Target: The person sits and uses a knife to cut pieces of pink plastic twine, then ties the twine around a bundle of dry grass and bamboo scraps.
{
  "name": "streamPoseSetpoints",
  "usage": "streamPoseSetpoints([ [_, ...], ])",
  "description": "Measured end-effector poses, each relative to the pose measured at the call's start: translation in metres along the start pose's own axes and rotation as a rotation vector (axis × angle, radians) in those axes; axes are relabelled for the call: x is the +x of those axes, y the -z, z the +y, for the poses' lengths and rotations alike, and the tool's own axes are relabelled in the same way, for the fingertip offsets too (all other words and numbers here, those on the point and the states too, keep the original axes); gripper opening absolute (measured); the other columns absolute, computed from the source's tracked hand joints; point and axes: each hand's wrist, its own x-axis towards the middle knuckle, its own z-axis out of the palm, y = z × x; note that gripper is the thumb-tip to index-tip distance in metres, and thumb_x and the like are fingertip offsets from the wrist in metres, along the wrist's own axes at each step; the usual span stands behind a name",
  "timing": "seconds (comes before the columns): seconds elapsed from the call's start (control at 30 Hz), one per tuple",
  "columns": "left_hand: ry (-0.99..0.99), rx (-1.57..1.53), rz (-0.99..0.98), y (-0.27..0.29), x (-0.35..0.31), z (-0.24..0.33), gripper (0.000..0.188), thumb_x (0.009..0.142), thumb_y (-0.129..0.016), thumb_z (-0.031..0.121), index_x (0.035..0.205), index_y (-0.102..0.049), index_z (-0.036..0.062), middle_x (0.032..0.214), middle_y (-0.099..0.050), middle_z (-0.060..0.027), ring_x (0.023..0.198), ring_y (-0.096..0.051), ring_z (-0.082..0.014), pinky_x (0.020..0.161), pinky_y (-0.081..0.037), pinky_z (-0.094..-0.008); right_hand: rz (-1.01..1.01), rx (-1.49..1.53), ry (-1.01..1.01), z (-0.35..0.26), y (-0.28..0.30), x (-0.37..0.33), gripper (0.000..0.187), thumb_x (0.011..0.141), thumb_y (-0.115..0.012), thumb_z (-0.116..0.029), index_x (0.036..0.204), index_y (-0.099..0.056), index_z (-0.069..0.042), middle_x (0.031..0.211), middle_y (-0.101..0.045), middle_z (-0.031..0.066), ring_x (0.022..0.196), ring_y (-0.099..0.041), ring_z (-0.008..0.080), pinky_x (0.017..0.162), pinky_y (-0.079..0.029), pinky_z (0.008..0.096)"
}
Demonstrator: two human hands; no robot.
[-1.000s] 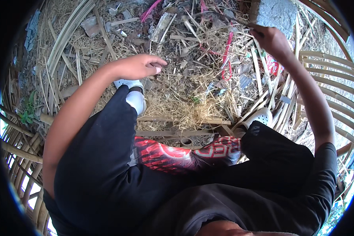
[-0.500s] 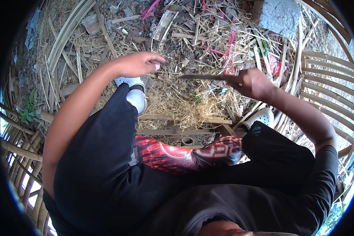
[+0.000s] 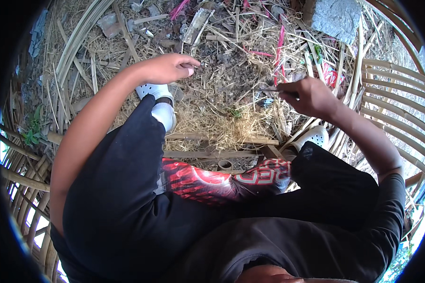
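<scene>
My right hand (image 3: 309, 97) is closed around the handle of a knife. Its dark blade (image 3: 269, 88) points left and appears strongly foreshortened, with the handle mostly hidden in my fist. Across from it, above the white clog on my left foot (image 3: 152, 90), my left hand (image 3: 167, 69) is held with index finger and thumb close together. Whatever lies in that pinch is too thin or too hidden to name. The two hands are well apart, both raised over ground strewn with pale bamboo shavings (image 3: 222, 127).
A grey stone block (image 3: 336, 20) lies at the far right. Beside it stands a curved slatted bamboo frame (image 3: 396, 94). Long bamboo strips (image 3: 78, 40) curve along the far left. Wooden bars (image 3: 212, 154) cross before my lap, near a red patterned cloth (image 3: 198, 183). Pink twine (image 3: 279, 47) lies among the litter.
The knife blade, earlier seen lengthwise reaching toward my left hand, has turned and now looks short. My right hand has shifted slightly right; my left hand has risen a little.
</scene>
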Motion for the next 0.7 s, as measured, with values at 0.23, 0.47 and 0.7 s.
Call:
streamPoseSetpoints([
  [0.23,0.006,-0.014,-0.023,-0.001,0.001,0.002,0.046,0.101,-0.052,0.029,0.143,-0.049,0.0103,0.138,-0.058,-0.0131,0.127,-0.055,-0.0247,0.108,-0.040,-0.0392,0.099,-0.141,0.027,0.067,0.000,0.027,0.021,0.096,-0.062,-0.022,0.110,-0.073,-0.011,0.075,-0.072,0.0112,0.054,-0.066,0.0201,0.052,-0.054,0.0334],
  [0.47,0.017,-0.020,-0.024,-0.002,0.000,0.002,0.046,0.101,-0.051,0.030,0.142,-0.050,0.0105,0.137,-0.058,-0.0134,0.127,-0.055,-0.0245,0.108,-0.040,-0.0392,0.162,-0.096,-0.013,0.030,0.000,0.040,0.025,0.096,-0.060,-0.026,0.115,-0.071,-0.013,0.079,-0.073,0.0112,0.063,-0.069,0.0256,0.065,-0.058,0.0382],
  [0.7,0.030,0.000,-0.029,-0.003,0.001,0.001,0.046,0.101,-0.051,0.029,0.142,-0.050,0.0100,0.136,-0.058,-0.0135,0.127,-0.055,-0.0241,0.108,-0.040,-0.0387,-0.348,-0.157,-0.005,0.007,-0.056,0.023,0.024,0.097,-0.056,-0.032,0.113,-0.066,-0.017,0.078,-0.067,0.0103,0.076,-0.070,0.0302,0.067,-0.057,0.0467],
])
